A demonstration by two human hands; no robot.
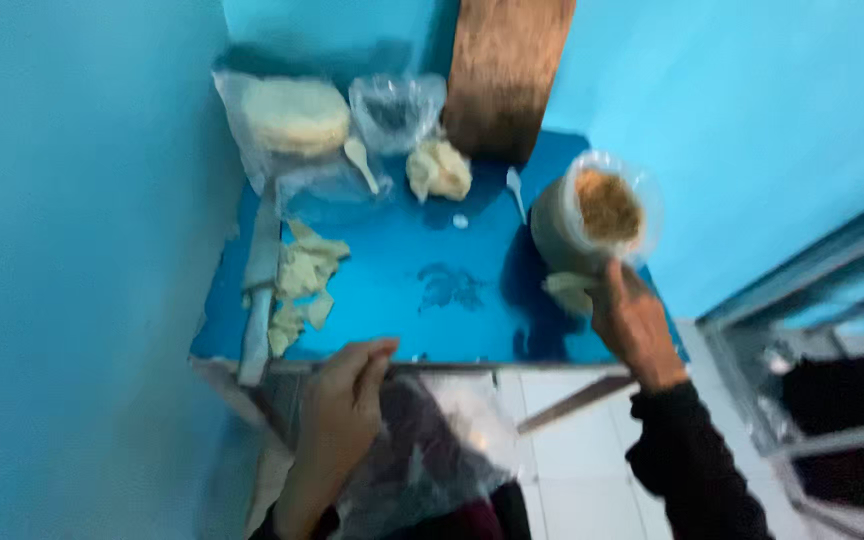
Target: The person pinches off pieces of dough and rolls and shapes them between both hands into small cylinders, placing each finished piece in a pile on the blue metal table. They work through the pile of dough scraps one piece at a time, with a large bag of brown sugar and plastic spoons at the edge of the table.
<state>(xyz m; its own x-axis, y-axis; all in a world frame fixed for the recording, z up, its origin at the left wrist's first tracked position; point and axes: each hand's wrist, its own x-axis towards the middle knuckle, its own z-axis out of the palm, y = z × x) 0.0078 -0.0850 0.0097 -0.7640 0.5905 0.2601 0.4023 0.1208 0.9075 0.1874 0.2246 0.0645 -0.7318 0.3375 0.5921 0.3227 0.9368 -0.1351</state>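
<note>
— Stood upright, that clear plastic jar [592, 220]? 
— Tilted, mouth facing up toward the camera, brown crumbs inside; sat at the blue table [432, 280]'s right edge. 
— Held by? 
— Touched low down by the right hand [632, 320]; grip blurred, couldn't tell. 
— And the left hand [347, 400]? 
— Pinched a clear plastic bag [432, 460] at the near edge.

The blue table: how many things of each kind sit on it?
Clear bags: 2
Jar of brown crumbs: 1
Long knife: 1
White spoons: 2
Pale dough heaps: 2
Total: 8
</note>
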